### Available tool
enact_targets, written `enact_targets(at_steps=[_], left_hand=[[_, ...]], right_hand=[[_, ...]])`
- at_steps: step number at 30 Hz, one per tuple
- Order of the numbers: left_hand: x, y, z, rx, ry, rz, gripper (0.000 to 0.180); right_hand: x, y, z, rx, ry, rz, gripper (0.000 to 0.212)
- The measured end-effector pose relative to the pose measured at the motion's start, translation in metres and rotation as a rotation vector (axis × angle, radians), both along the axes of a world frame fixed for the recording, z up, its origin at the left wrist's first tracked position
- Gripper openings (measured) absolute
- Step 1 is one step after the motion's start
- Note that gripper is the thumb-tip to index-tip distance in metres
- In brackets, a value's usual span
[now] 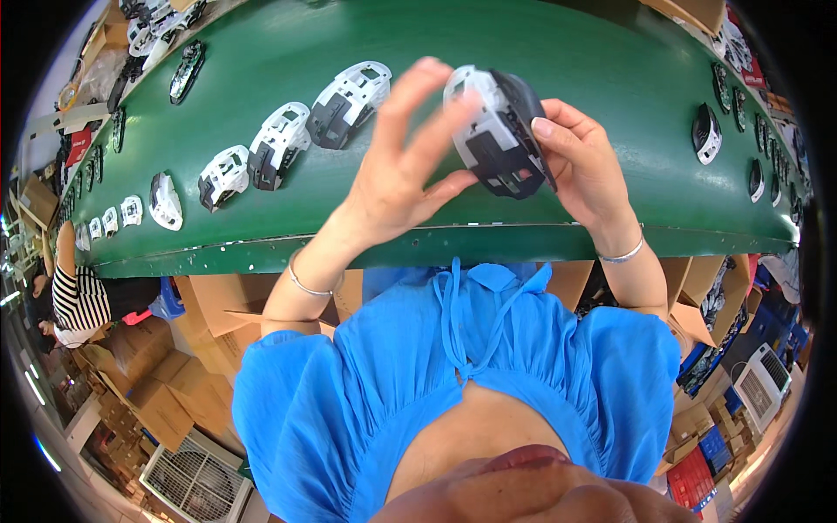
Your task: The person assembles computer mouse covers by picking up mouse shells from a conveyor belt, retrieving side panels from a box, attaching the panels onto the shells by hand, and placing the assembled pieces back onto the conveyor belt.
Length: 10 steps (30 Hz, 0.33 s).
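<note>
A black-and-white oval plastic housing [503, 148] is held up over the green work surface. My right hand [588, 166] grips its right edge, the thumb on the near face and the other fingers behind. On the left of the housing is my left hand [392, 179], its fingers spread and blurred by motion. The left thumb tip lies close to the housing's lower left edge; whether it touches I cannot tell. Similar white-and-black housings lie on the surface to the left: one large housing [350, 103], another beside it [279, 146] and a smaller-looking one [224, 177].
The long green work surface [418, 52] spans the view. More housings [707, 133] lie along its right end. Cardboard boxes [222, 301] stand below its near edge. A co-worker in a striped top [80, 296] is at the far left. A white fan unit [193, 475] stands at lower left.
</note>
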<state>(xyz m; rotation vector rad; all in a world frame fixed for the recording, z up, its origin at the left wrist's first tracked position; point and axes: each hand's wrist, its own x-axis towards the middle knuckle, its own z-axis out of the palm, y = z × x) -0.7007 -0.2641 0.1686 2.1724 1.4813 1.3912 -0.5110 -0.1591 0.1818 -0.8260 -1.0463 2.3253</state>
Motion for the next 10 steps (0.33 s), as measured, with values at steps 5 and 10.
enact_targets(at_steps=[5, 10], left_hand=[[0.016, 0.001, 0.002, -0.735, -1.902, -0.406, 0.065], [0.027, 0.014, -0.012, -0.608, -1.474, -0.102, 0.058]], right_hand=[[-0.006, -0.018, -0.005, 0.024, 0.053, -0.111, 0.019], [-0.020, -0.030, -0.011, 0.334, -0.013, -0.251, 0.024]])
